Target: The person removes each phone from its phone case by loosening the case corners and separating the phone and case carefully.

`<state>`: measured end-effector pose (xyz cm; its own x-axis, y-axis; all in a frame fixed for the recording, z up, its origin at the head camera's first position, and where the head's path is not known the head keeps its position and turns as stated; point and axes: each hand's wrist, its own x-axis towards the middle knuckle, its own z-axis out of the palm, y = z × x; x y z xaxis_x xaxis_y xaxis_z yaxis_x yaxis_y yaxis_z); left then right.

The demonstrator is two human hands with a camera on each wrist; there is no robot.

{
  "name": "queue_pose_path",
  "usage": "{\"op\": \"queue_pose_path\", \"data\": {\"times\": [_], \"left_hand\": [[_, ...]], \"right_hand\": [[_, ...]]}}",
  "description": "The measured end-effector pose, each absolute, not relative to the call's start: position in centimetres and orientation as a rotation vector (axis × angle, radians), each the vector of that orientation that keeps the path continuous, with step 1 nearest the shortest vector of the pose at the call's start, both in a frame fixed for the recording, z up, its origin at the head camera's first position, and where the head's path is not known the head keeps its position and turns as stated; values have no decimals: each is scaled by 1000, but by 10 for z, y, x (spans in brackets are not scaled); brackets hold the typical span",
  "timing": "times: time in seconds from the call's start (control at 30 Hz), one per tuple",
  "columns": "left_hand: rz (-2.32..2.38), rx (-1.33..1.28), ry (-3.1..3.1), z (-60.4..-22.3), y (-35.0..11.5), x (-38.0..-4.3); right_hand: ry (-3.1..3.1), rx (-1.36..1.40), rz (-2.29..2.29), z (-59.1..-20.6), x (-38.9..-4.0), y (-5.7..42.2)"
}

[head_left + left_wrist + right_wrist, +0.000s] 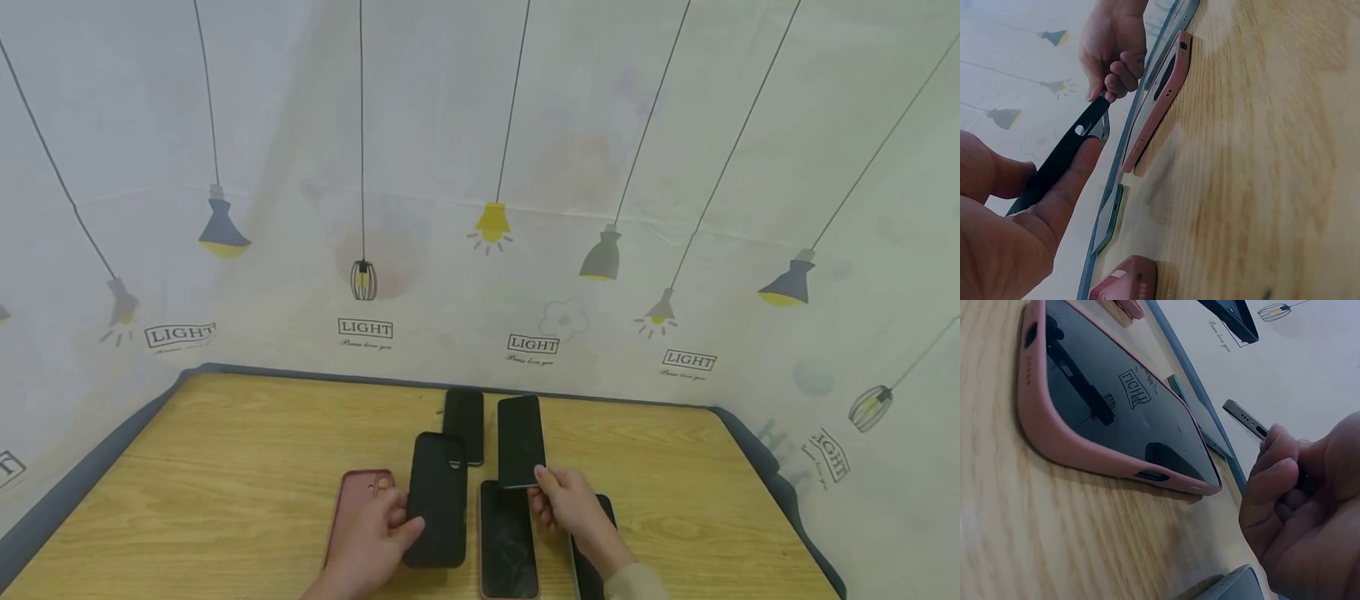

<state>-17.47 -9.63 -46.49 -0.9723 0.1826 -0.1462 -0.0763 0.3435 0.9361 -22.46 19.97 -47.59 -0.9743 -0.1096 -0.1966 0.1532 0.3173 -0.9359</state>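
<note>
A black phone case (pixel 437 508) is raised over the table in my left hand (pixel 371 537), thumb on its face. In the left wrist view the case (pixel 1060 153) is edge-on, a small oval opening near one end. My right hand (pixel 577 512) pinches a dark-screened phone (pixel 521 442) by its lower corner, to the right of the case. The right wrist view shows that phone's thin grey edge (pixel 1244 419) above the table. Below the held phone lies another phone in a pink case (pixel 508 542), screen up.
An empty pink phone case (pixel 348 508) lies by my left hand. Another dark phone (pixel 463 425) lies behind the black case, near the back edge. One more phone (pixel 588 567) lies partly hidden beneath my right forearm. A lamp-patterned curtain (pixel 450 167) surrounds the wooden table (pixel 225 467).
</note>
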Motion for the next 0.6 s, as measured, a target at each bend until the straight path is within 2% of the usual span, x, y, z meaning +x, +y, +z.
{"op": "queue_pose_path", "data": {"times": [0.6], "left_hand": [[1623,78,2339,-467,-91,-175]], "right_hand": [[2430,121,-1571,-482,-252,197]]}}
